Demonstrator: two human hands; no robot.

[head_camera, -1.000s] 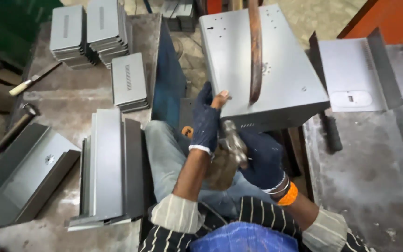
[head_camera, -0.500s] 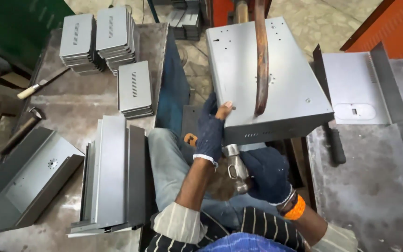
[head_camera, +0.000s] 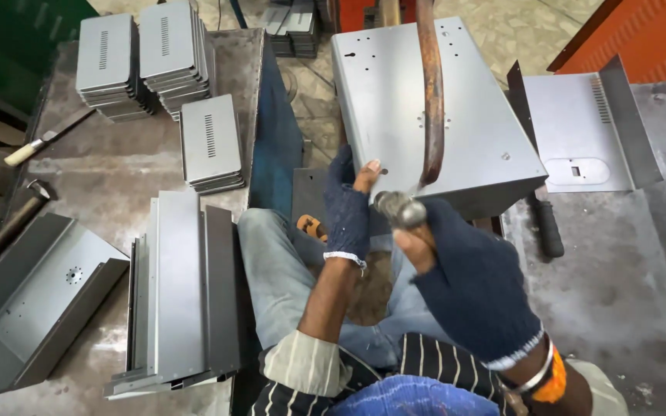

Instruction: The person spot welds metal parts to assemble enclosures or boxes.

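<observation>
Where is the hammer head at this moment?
In the head view, the hammer head sits just right of centre, gripped by the gloved right hand, beside the left hand at the near edge of the grey metal box.

Your metal box point(head_camera: 433, 115) sits at upper centre of the frame, a bent bar point(head_camera: 431, 85) lying across its top. Your left hand point(head_camera: 348, 208) touches its near edge; your right hand point(head_camera: 472, 285) is just below, holding a hammer point(head_camera: 398, 208). Stacked panels point(head_camera: 140, 62) lie upper left on the counter point(head_camera: 79, 177); a folded sheet point(head_camera: 580, 131) lies right.
</observation>
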